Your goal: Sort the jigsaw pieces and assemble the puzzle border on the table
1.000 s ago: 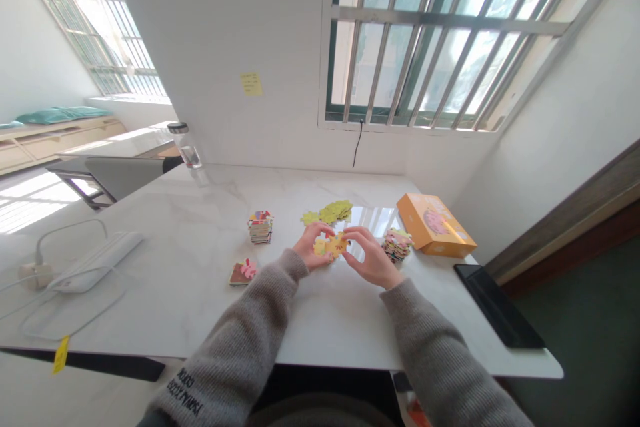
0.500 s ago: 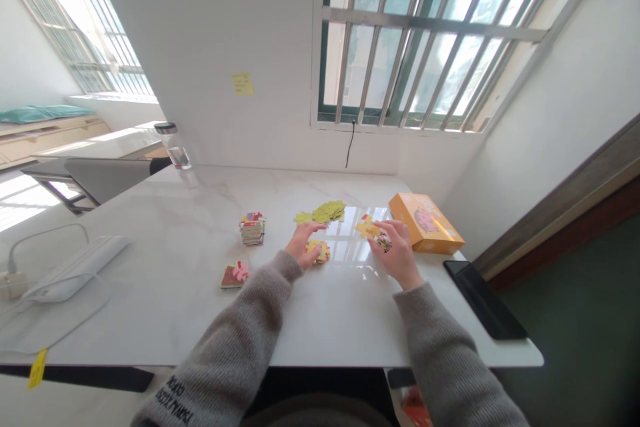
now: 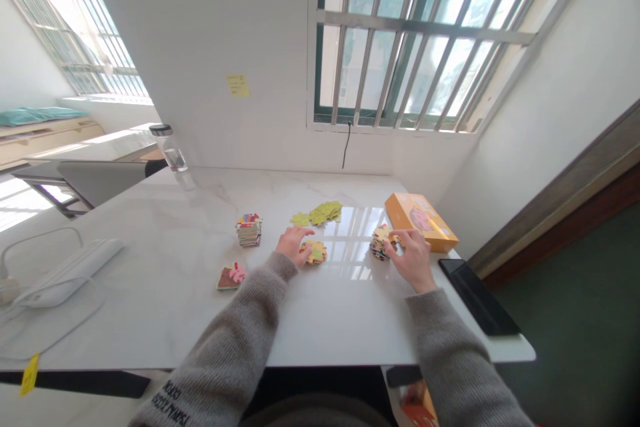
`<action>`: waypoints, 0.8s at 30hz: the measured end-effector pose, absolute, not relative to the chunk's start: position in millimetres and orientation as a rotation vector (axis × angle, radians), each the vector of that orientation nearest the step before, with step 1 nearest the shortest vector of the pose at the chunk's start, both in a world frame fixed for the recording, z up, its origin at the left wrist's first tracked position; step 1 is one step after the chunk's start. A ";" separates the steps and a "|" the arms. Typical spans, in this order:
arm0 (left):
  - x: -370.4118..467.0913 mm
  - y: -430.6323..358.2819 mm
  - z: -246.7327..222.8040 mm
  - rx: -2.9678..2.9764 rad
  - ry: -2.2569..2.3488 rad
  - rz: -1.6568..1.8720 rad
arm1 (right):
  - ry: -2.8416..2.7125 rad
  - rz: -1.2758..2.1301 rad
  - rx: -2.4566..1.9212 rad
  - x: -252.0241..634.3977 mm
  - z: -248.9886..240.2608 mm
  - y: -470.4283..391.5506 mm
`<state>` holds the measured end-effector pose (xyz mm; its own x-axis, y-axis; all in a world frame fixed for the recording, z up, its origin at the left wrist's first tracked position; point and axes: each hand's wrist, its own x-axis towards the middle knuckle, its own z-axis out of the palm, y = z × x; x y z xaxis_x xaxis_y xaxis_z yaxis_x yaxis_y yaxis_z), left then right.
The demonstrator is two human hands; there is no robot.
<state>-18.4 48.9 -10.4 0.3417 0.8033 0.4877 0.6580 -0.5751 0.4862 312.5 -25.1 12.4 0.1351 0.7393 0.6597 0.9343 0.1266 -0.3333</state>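
My left hand (image 3: 293, 245) is open beside a low pile of yellow puzzle pieces (image 3: 316, 253), its index finger stretched over the table and its thumb at the pile's left edge. On the right, my right hand (image 3: 413, 259) has thumb and index finger apart at the right side of a stack of puzzle pieces (image 3: 381, 243) with a yellow piece on top. Whether those fingertips touch the stack is hard to make out. Behind, green puzzle pieces (image 3: 326, 213) lie in a spread heap, with a lighter green piece (image 3: 301, 219) at its left.
A taller puzzle stack (image 3: 249, 231) and a small brown-and-pink pile (image 3: 231, 277) stand to the left. An orange box (image 3: 424, 221) and a black tablet-like slab (image 3: 479, 297) lie at right. Farther left are a power strip (image 3: 75, 273) with cables and a glass bottle (image 3: 170, 149).
My right hand has drawn back rightward from over the stack; the yellow piece it held out to the left now appears on top of the stack. My left hand stays by the yellow pile.
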 end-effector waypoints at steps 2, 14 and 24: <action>-20.9 48.5 -11.2 2.417 1.360 1.012 | -1.648 -0.295 -1.675 312.7 12.3 -25.2; -26.3 44.2 -11.0 2.485 1.254 0.768 | -1.771 -0.329 -1.324 263.3 11.2 -38.7; -27.3 50.4 -15.3 2.472 1.198 0.829 | -2.092 0.004 -1.159 217.7 -2.7 -48.3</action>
<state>-27.3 50.4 -15.3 0.4940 0.7839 0.3761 0.6282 -0.6209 0.4689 217.7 -48.3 -2.7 -0.3252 0.7353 0.5947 0.7330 0.5933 -0.3328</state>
